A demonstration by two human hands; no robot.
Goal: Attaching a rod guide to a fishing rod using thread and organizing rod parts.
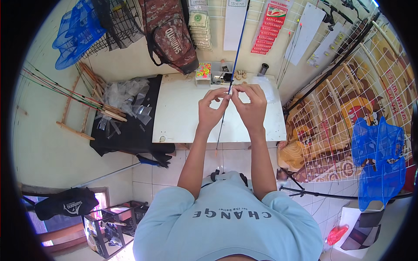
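A thin fishing rod, blue above and dark toward its thin lower end, runs steeply across the white table in front of me. My left hand pinches it between thumb and fingertips, the other fingers curled. Right beside that, my right hand is closed in a pinch against the rod. A tiny pale bit shows between the fingertips of the two hands, too small to name. The rod's slender tip hangs past the table's near edge, over the tiled floor.
On the white table stand a box of bright beads, a clear tray and a dark spool. Clear plastic bags lie on black cloth at left. A white wire grid stands at right; a camouflage bag hangs behind.
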